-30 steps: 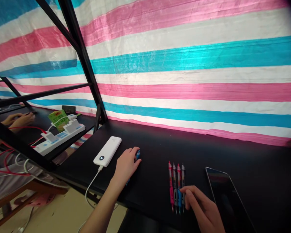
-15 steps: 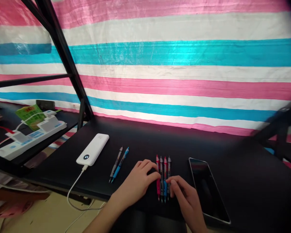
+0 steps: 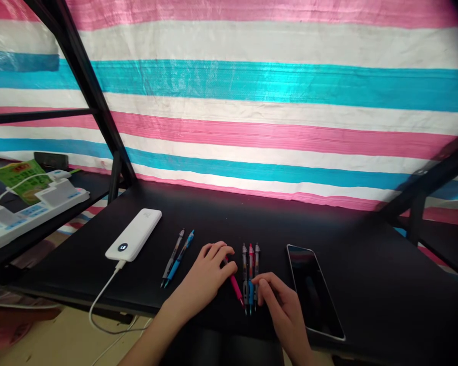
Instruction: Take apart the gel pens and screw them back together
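Note:
Between the thumb and fingers of my left hand (image 3: 209, 272) is a pink pen (image 3: 235, 288), tilted, its upper end partly covered by the fingers. Just right of it several pens (image 3: 251, 274) lie side by side, two grey and one with a red top and blue grip. My right hand (image 3: 280, 300) has its fingers pinched at the lower part of the rightmost grey pen (image 3: 256, 269). Further left, a grey pen (image 3: 172, 258) and a blue pen (image 3: 179, 258) lie close together.
A white power bank (image 3: 135, 235) with a cable lies left on the black table (image 3: 213, 211). A phone (image 3: 315, 292) lies at the right. A power strip (image 3: 30, 218) and green packet (image 3: 23, 180) are at the far left, beyond a black metal frame.
My left hand has moved the pink pen left, away from the row, and tilted it. My right hand stays by the row. The view has shifted slightly to the right.

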A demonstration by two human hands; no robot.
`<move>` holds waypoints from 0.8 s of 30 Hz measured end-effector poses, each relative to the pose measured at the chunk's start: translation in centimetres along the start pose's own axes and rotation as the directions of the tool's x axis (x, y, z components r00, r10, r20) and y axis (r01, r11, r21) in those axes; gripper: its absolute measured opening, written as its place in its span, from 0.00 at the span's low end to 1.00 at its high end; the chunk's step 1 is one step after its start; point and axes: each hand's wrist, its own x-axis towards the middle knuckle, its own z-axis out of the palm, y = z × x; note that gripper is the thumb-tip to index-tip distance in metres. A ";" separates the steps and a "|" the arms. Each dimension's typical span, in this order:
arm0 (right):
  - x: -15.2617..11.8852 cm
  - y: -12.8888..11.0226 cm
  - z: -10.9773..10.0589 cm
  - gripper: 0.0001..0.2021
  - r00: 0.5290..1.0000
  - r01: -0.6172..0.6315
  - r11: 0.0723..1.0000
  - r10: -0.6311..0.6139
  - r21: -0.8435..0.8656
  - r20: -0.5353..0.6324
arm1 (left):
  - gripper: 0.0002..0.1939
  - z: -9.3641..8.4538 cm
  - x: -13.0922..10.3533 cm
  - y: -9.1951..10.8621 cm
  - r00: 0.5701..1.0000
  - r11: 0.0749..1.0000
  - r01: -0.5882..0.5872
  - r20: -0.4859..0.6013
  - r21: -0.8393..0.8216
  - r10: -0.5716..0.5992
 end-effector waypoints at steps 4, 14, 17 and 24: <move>0.1 -0.1 -0.2 0.16 0.999 0.032 0.999 -0.032 0.020 -0.032 | 0.19 -0.7 -0.3 0.1 0.995 1.000 0.003 -0.097 -0.028 -0.005; 0.2 -0.2 0.2 0.20 0.989 0.147 0.981 -0.142 -0.129 0.046 | 0.13 -1.9 -0.4 2.1 0.987 0.996 -0.065 -0.142 0.061 0.073; 0.2 0.3 0.2 0.19 0.985 0.172 0.972 -0.168 -0.162 0.034 | 0.11 -1.9 -0.2 2.5 0.995 0.999 -0.028 -0.093 0.041 0.031; 0.0 0.8 0.3 0.10 0.987 0.149 0.981 -0.155 -0.126 -0.044 | 0.10 -2.0 -0.2 2.4 0.998 0.997 0.030 -0.060 -0.071 -0.035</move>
